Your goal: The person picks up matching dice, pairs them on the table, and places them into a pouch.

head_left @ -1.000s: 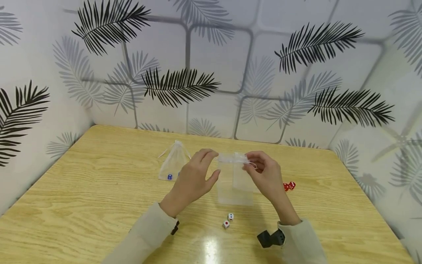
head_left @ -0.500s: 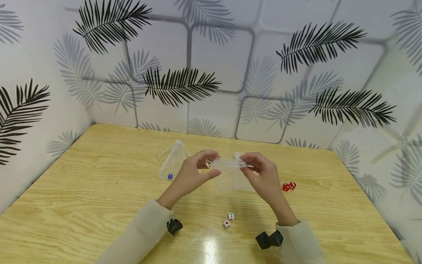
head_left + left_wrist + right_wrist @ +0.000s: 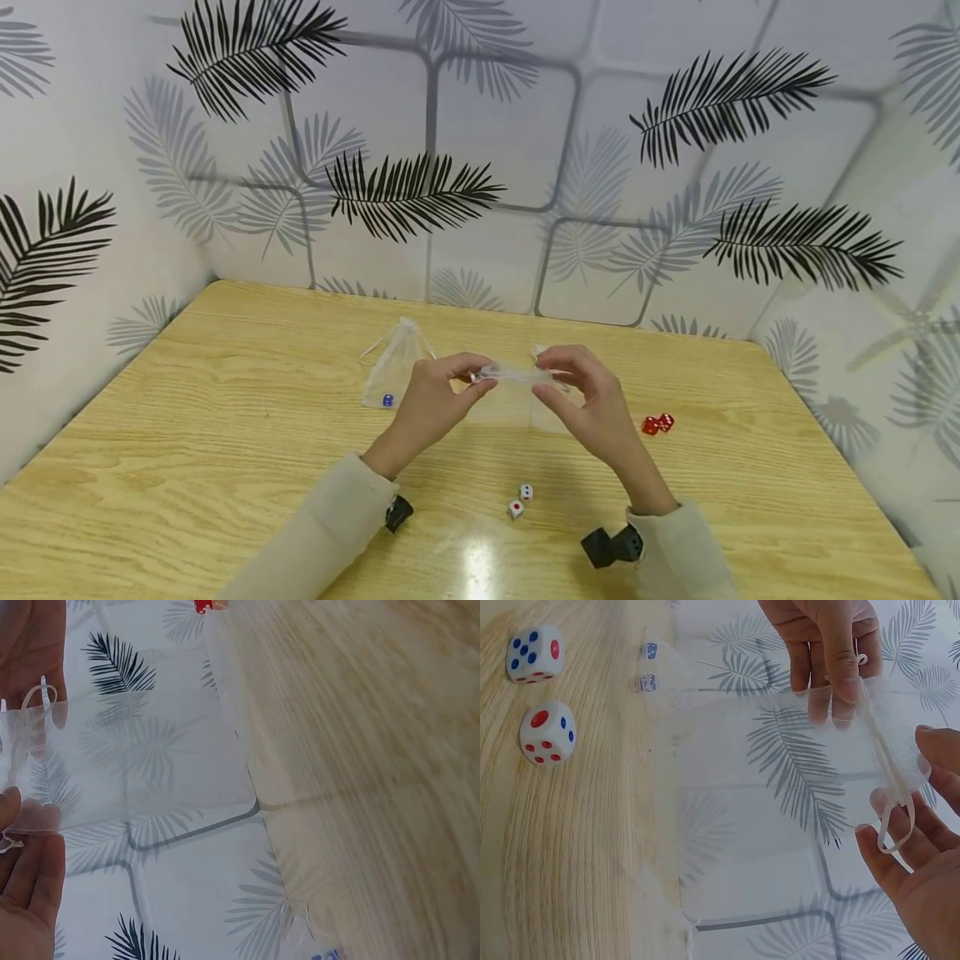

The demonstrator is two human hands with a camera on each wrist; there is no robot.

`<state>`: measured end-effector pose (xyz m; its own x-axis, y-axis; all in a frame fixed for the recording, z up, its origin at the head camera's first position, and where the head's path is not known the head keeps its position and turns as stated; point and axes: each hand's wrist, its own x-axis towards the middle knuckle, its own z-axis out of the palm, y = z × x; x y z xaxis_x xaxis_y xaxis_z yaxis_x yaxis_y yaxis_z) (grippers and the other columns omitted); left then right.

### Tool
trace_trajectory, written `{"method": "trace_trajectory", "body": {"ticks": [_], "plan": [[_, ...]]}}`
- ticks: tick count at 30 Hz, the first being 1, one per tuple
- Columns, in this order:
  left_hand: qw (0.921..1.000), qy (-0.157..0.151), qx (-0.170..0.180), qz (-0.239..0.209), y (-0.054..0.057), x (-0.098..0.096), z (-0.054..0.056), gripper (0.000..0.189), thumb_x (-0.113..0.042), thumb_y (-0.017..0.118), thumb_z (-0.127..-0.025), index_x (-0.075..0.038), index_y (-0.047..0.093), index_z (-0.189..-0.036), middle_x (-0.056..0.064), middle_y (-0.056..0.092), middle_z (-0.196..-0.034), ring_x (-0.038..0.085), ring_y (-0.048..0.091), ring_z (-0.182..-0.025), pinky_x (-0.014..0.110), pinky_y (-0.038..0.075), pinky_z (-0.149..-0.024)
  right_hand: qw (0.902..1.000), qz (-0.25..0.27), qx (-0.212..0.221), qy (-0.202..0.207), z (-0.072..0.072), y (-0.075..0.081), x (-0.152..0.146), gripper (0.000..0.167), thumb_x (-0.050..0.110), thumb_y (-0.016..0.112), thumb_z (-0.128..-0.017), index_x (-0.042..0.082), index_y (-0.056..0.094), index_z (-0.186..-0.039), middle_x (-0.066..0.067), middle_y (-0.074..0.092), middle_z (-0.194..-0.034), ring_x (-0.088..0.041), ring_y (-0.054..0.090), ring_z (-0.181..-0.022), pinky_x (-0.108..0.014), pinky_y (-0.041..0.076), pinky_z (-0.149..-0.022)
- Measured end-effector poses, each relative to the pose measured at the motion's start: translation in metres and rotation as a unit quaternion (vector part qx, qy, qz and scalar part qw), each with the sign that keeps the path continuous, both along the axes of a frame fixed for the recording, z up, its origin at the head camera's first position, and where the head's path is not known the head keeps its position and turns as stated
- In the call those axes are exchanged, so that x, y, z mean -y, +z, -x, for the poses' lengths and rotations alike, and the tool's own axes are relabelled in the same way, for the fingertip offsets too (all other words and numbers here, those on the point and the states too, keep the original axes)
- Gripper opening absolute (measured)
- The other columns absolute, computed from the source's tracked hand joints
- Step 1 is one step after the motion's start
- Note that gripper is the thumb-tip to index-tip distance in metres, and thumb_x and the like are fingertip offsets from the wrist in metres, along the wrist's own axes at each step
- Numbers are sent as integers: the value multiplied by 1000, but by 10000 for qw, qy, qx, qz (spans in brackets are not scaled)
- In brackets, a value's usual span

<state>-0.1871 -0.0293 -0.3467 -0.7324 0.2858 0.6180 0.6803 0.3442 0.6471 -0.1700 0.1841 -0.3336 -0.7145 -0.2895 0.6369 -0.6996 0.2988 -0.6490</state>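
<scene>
"So, what does the head view show?"

"A left hand (image 3: 431, 408) whose grip pinches one end of the mouth of a sheer pouch (image 3: 516, 375), raised over the bench (image 3: 225, 417), short of its far edge. At the other end, the right hand (image 3: 596, 400) has thumb and fingers apart around the mouth; whether that grip pinches cloth, I can't tell."

"Which step is that?"

"Working the mouth open, I'd judge. The next move seems to call for a steady left hold while the right widens the gap. White dice (image 3: 515, 508) lie nearer the person, red dice (image 3: 651, 426) towards the bench's right edge, and a second pouch (image 3: 393, 367) with a blue die (image 3: 387, 400) near the far edge, left of centre."

"And the left wrist view?"

"It shows the held pouch's body spread out, nothing visible inside. The white dice are out of its frame."

"Right wrist?"

"That one gives the drawstring (image 3: 883, 742) running between the hands, and both blue dice (image 3: 651, 650), where the head view shows one. No red dice there."
</scene>
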Motion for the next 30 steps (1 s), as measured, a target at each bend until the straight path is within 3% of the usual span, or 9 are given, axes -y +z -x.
{"method": "trace_trajectory", "body": {"ticks": [5, 11, 15, 19, 23, 27, 30], "plan": [[9977, 4, -594, 313, -1, -1, -2, 16, -4, 70, -84, -3, 72, -100, 10, 73, -95, 16, 70, -77, 19, 55, -67, 9987, -325, -182, -344, -1, 1, -1, 15, -7, 64, -84, 3, 67, -96, -12, 64, -107, -7, 58, -103, -28, 53, -84], [9880, 130, -1366, 705, -5, -2, -2, 17, -2, 71, -82, -4, 73, -99, 7, 74, -92, 12, 68, -70, 19, 54, -63, 9965, -570, -188, -580, 0, 1, -2, 13, -3, 60, -89, 3, 71, -94, -9, 69, -95, -7, 60, -89, -21, 53, -77], [9806, 163, -1699, 967, -6, -2, -2, 19, -2, 72, -81, -3, 72, -100, 8, 74, -92, 10, 64, -65, 19, 51, -59, 9949, -660, -208, -728, 1, 0, -2, 12, -2, 61, -89, 2, 71, -93, -9, 70, -92, -9, 61, -83, -20, 53, -74], [9772, 134, -1771, 1166, -5, -3, -3, 31, -3, 72, -82, -2, 66, -112, 9, 73, -96, 13, 66, -68, 22, 52, -60, 9936, -732, -179, -836, 0, 0, -2, 12, -1, 63, -88, 3, 72, -96, -9, 71, -94, -12, 62, -84, -24, 54, -72], [9778, 74, -1592, 1363, -3, -3, -4, 44, -6, 70, -85, -4, 56, -127, 11, 69, -111, 20, 69, -87, 28, 56, -69, 9932, -753, -97, -878, -2, 1, -2, 15, -1, 67, -85, 2, 71, -100, -10, 70, -97, -13, 62, -83, -26, 55, -70], [9771, -89, -1494, 1512, 0, -3, -4, 42, -10, 66, -89, -5, 53, -128, 12, 63, -123, 23, 64, -108, 33, 55, -84, 9926, -795, -112, -912, -2, 1, -1, 22, 0, 71, -82, 2, 70, -103, -12, 68, -101, -19, 63, -82, -30, 56, -68], [9752, -100, -1536, 1591, 4, -3, -6, 35, -13, 63, -91, -6, 56, -125, 13, 61, -125, 25, 62, -112, 36, 54, -88, 9919, -833, -188, -940, -3, 1, 1, 26, 0, 74, -79, 1, 69, -105, -13, 67, -104, -22, 63, -83, -33, 57, -67]]}}
